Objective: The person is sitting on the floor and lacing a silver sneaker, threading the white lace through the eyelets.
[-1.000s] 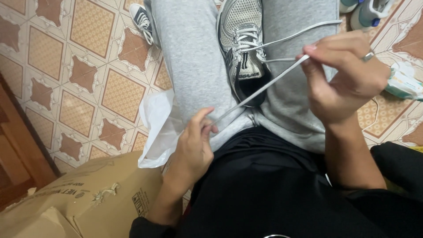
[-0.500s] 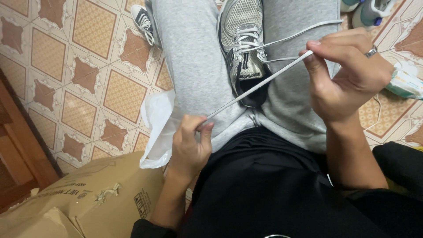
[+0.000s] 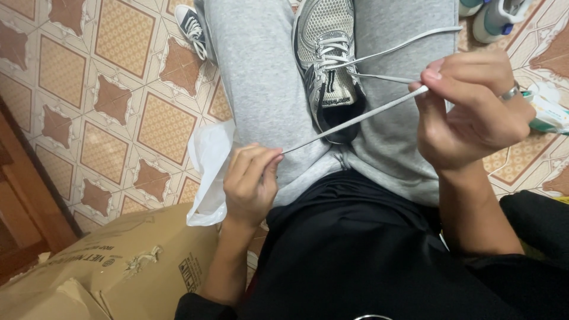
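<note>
Left hand (image 3: 252, 184) is pinched shut on the tip of a white shoelace (image 3: 355, 118), right hand (image 3: 474, 109) is closed on it further up — lace held taut over the grey sneaker (image 3: 326, 56) lying on the lap, threading judged next, requiring an eyelet to be aimed at.

My left hand (image 3: 252, 184) sits low by my lap, fingers pinched together. My right hand (image 3: 474, 109) is raised higher, fingers pinched too, wrist bent, forearm angled down.
</note>
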